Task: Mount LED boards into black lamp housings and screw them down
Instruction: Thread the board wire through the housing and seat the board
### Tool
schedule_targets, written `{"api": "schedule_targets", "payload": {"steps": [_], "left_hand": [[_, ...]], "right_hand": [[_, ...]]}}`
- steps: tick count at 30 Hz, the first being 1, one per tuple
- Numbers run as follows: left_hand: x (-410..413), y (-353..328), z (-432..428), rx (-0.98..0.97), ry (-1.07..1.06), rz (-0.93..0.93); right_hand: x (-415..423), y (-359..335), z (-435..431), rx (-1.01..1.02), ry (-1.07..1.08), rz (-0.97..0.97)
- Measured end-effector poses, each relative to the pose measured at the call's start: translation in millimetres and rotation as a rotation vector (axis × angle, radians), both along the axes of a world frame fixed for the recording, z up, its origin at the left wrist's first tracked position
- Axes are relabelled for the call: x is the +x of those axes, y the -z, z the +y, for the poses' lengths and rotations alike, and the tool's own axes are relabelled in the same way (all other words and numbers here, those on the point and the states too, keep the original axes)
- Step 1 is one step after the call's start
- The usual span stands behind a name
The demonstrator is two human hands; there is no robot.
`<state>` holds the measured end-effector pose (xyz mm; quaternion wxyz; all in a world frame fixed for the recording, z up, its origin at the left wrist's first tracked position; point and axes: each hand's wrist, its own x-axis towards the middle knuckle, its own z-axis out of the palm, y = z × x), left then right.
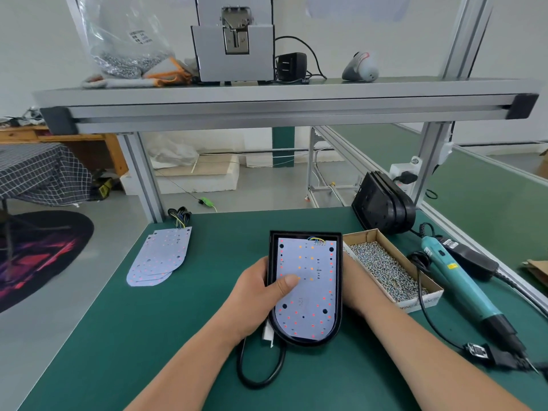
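Left hand (252, 295) fingers clasp the housing (305, 234) at its left edge; right hand (353, 284) opposite, fingers hidden.

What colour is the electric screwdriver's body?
The electric screwdriver is teal with a black nose; the head view shows it best.

Assembly workshop — conveyor (486, 185), electric screwdriver (456, 274)

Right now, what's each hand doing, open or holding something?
Left hand: grips the black lamp housing, thumb on the LED board.
Right hand: at the housing's right side, fingers hidden; cannot tell.
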<state>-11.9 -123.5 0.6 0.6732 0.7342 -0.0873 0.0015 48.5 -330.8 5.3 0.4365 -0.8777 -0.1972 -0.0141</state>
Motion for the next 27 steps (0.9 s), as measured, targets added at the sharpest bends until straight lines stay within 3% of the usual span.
{"api": "schedule_targets", "payload": {"steps": [3,6,7,9,12,17,27], "left_hand": [[-0.2,1.2,-1.5,-0.022,-0.018,0.002],[0.3,2.9,-0.8,-0.052,-0.021,0.016],[0.8,2.8,0.1,-0.061,-0.027,0.025],[1.8,2.4,1.2,-0.067,-0.047,0.04],[2.8,2.3,1.2,-0.039,-0.091,0.05],[3.9,-0.2,-0.6,-0.027,-0.113,0.06],[3.8,-5.2,-10.5,-0.056,-0.159,0.057]], "right_hand": [[-3.5,-4.5,4.7,0.283,-0.027,0.199],[-2.5,0.0,0.0,0.245,-0.041,0.241],[-6.2,-4.1,-0.1,0.387,-0.013,0.347],[-8.2,-4.2,-5.1,0.442,-0.024,0.322],[-8.9,-10.2,-4.1,0.734,0.02,0.289],[-20.3,-12.5,2.8,0.584,0.047,0.048],[-19.4,-18.1,7.2,0.615,0.137,0.04]]}}
